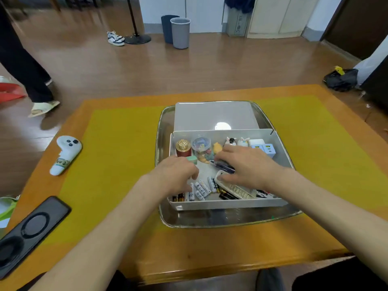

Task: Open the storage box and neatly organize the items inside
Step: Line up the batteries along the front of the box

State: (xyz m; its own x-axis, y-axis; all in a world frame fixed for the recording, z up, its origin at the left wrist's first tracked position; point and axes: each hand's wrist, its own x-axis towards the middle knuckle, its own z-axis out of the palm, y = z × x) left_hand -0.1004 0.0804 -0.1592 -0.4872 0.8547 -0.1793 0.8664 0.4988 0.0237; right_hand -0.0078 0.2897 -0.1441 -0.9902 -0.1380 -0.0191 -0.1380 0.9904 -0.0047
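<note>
The white storage box [279,145] stands open on a metal tray [165,122], its lid [214,115] folded back behind it. Along its back wall stand a red-and-gold stamp [183,149], a clear round jar [201,144], small figurines [237,142] and white chargers [263,147]. Several batteries [201,189] lie along the front. My left hand [176,175] reaches in at the left with fingers curled down over the batteries, beside a green eraser [192,159]. My right hand [249,166] lies spread over a dark pen [225,166] and a white remote [235,187].
The tray sits on a yellow mat [117,154] on an orange table [210,255]. A white controller [66,154] and a black phone [31,229] lie at the left. A person's legs [25,66] stand on the floor at far left; bins [179,32] stand behind.
</note>
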